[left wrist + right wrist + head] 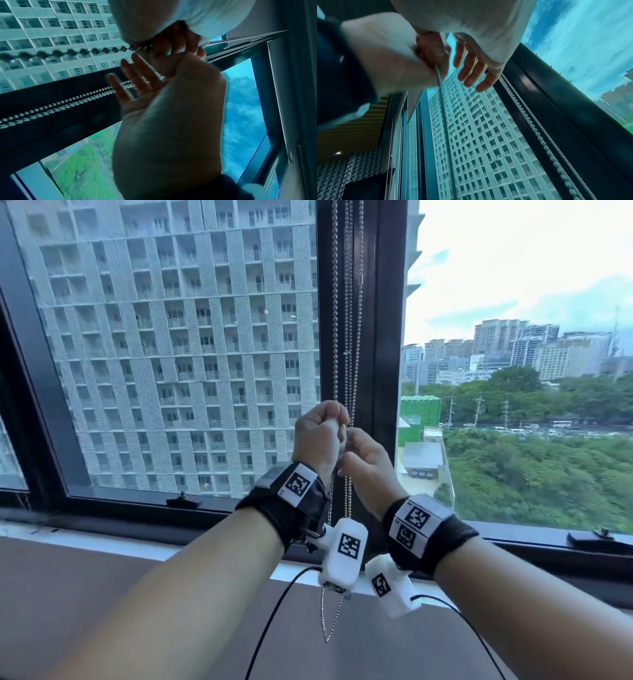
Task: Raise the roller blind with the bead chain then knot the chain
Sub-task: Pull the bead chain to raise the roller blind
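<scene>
Silvery metal beads form the bead chain [348, 344], which hangs in several strands down the dark window mullion [383, 337] at the frame's 12 o'clock, with its bottom loop dangling below the wrists at 6 o'clock. The left hand [317, 436] is fisted, its grip narrow and curled round a strand of the chain. The right hand [368, 463], touching it at its 4 o'clock, pinches the chain too, while its other fingers [471, 67] splay loosely. Both wrists wear black straps with white marker blocks. Beyond the glass stands a pale apartment tower [178, 337].
</scene>
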The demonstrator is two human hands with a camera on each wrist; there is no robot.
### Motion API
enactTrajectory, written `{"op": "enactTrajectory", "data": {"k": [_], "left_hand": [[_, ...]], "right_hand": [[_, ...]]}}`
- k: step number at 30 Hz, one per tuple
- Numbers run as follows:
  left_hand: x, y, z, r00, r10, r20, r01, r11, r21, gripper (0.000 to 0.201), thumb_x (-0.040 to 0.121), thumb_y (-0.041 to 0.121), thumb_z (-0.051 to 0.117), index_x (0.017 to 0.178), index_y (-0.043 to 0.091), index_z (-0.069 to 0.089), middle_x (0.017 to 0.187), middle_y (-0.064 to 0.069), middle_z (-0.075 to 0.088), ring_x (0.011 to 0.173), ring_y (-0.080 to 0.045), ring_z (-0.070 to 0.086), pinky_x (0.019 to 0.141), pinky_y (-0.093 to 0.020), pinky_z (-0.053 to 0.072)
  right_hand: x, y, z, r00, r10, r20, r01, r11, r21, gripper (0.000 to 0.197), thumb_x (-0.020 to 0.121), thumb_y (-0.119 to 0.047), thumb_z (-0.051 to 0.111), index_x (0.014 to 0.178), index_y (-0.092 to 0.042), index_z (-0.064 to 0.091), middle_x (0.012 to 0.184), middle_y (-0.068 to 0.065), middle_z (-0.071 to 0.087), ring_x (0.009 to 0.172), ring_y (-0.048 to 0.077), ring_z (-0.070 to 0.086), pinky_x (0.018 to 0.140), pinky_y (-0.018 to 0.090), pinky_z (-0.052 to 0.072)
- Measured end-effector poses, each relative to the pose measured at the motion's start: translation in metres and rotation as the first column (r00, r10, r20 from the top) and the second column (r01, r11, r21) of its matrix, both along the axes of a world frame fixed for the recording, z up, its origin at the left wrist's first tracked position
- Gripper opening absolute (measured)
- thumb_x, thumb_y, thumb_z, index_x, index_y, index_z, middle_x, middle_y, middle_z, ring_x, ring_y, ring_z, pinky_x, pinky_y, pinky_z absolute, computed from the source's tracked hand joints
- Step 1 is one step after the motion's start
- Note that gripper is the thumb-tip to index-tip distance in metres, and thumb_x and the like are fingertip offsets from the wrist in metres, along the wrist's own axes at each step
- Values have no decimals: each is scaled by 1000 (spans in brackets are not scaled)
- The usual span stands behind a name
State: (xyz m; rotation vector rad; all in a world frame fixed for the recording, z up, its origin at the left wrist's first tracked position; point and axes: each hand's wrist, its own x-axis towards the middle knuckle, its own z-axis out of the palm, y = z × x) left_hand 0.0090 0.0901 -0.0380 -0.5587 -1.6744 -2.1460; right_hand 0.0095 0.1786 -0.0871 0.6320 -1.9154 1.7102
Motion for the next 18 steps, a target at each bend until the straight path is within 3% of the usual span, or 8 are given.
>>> {"op": "enactTrajectory", "data": {"k": [3, 5, 8, 11, 15, 18], "left_hand": [[0, -3, -17, 999, 34, 37, -33, 999, -30, 35, 97, 12, 41, 63, 16, 53, 48, 3, 38, 37, -9, 29, 36, -20, 22], [1, -7, -26, 998, -12, 55, 13, 1000, -26, 32, 98, 13, 42, 69, 14, 53, 47, 4, 38, 36, -8, 28, 36, -19, 18], [1, -10, -36, 994, -84, 71, 84, 996, 12, 36, 96, 4, 37, 64, 15, 48, 43, 7, 38, 34, -7, 23, 37, -21, 11], [0, -11, -42, 991, -102, 83, 100, 995, 31, 40, 97, 3, 36, 61, 16, 47, 43, 7, 35, 34, -6, 21, 39, -22, 8], [2, -11, -47, 993, -77, 86, 77, 997, 6, 41, 99, 9, 37, 59, 17, 47, 43, 8, 34, 34, -5, 21, 36, -18, 11], [6, -10, -50, 995, -49, 82, 52, 998, -29, 41, 97, 4, 37, 60, 15, 47, 45, 5, 34, 36, -6, 22, 38, -20, 11]], "right_hand": [[0, 1, 23, 999, -1, -34, -1, 1000, -31, 31, 75, -8, 47, 99, -18, 64, 77, 6, 63, 69, 20, 60, 62, 40, 54], [-2, -1, 38, 999, -27, -47, 25, 999, -40, 30, 79, -13, 46, 102, -18, 65, 81, 7, 64, 72, 16, 60, 66, 36, 52], [-4, -8, 61, 997, -48, -59, 45, 997, -59, 30, 85, -24, 46, 104, -13, 66, 86, 16, 68, 77, 19, 63, 69, 36, 51], [-3, -16, 79, 998, -19, -53, 16, 997, -72, 27, 94, -27, 48, 104, -8, 64, 79, 8, 67, 75, 20, 64, 68, 34, 50], [1, -25, 91, 993, 115, 20, -110, 979, -169, 28, 104, -23, 41, 100, -3, 60, 69, 8, 57, 54, 18, 51, 50, 29, 44], [-1, -30, 89, 989, 139, 55, -124, 968, -217, 32, 105, -23, 37, 81, -10, 53, 52, -5, 44, 40, 9, 33, 38, 20, 29]]}}
